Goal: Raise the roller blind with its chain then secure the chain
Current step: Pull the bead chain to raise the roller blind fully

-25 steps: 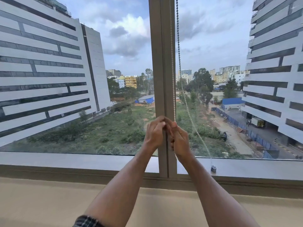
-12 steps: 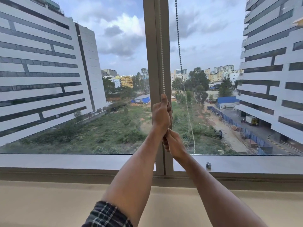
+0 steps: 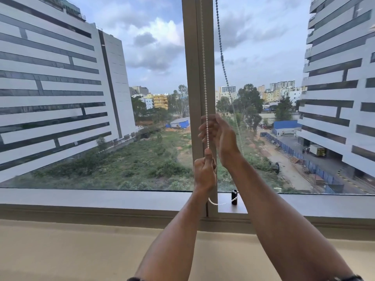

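Your hands swapped since half a second ago: your left hand (image 3: 204,171) is now low, fisted on the white beaded blind chain (image 3: 205,94), and your right hand (image 3: 218,133) sits at 12 o'clock above it, fingers loosely curled round the same strand. Looks like another pull, so you're mid-raise. The blind itself is out of view. The small black chain holder (image 3: 234,197) on the grey window sill (image 3: 85,196) waits at 4 o'clock, nothing blocking it.

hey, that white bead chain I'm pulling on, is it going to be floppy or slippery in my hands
Probably floppy: below the left hand the bead chain sags in a loose curve toward the small black holder on the sill. It looks taut only where pulled. The beads are small and smooth-looking, so it may slip unless pinched.
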{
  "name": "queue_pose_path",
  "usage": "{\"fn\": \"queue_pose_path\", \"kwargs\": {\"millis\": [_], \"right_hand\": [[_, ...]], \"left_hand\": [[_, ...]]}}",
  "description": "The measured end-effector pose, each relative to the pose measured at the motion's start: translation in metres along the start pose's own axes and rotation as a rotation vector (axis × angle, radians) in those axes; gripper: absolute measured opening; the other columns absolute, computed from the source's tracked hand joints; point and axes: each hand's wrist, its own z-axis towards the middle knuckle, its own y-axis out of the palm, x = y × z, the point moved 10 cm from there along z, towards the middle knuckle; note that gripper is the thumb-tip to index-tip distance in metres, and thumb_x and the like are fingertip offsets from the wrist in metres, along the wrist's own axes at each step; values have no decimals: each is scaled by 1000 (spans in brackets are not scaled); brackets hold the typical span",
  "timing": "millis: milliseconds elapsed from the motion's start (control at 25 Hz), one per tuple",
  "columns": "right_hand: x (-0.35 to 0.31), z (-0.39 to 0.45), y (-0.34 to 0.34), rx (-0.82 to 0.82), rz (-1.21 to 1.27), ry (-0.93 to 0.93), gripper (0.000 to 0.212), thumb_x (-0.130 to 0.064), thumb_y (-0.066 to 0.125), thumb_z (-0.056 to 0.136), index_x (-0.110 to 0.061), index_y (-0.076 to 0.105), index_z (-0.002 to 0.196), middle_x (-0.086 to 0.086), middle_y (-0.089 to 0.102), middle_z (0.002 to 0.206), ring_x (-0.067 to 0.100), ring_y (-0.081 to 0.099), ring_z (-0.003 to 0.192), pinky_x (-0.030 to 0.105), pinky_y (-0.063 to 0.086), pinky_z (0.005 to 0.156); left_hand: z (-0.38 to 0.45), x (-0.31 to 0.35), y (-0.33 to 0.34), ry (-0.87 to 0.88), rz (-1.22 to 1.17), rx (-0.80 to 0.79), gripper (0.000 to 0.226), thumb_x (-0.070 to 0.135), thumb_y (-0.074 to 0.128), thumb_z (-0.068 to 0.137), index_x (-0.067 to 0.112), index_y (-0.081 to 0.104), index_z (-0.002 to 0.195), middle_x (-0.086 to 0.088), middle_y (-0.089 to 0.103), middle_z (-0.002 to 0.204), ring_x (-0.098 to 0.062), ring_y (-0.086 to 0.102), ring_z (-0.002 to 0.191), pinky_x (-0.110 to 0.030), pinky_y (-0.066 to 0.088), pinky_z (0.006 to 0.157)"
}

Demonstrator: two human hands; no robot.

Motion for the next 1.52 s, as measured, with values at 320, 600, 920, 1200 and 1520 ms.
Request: {"fn": "queue_pose_path", "kwargs": {"millis": [320,600,920,1200,1520], "right_hand": [[0,-14,12,-51,-57,-97,47,-43,45,107,-24,43,64,-12,37,50,5,26,37,16,23,35],[42,-39,-7,5,-107,-98,44,-43,52,104,-28,58,64,-12,49,51,4,43,40,19,36,38],[92,-65,-11,-43,-226,-29,43,-29,43,103,-39,61,65,-16,41,55,5,29,47,21,26,44],[87,-52,-40,-39,-164,19,26,-21,41,97,-7,61,108,-3,64,82,5,57,65,20,44,60],[-10,10,16,-38,8,6,42,-36,37,111,-7,67,106,5,64,77,16,58,57,29,47,53]], "left_hand": [[-26,-30,17,-237,-74,-227,61,45,33,109,21,34,53,5,29,43,-10,23,33,-19,18,38],[2,29,-14,-122,-117,-176,28,30,45,78,9,63,78,-1,63,61,-12,57,53,-25,44,54],[53,95,27,-41,-91,-108,66,59,33,104,21,44,52,0,33,50,-14,25,40,-23,21,41],[44,71,2,66,-20,55,70,54,41,104,26,36,40,10,32,41,-9,25,35,-19,21,39],[4,5,-2,-21,-20,-2,68,64,40,96,27,32,40,13,26,42,-8,19,37,-21,16,43]]}}
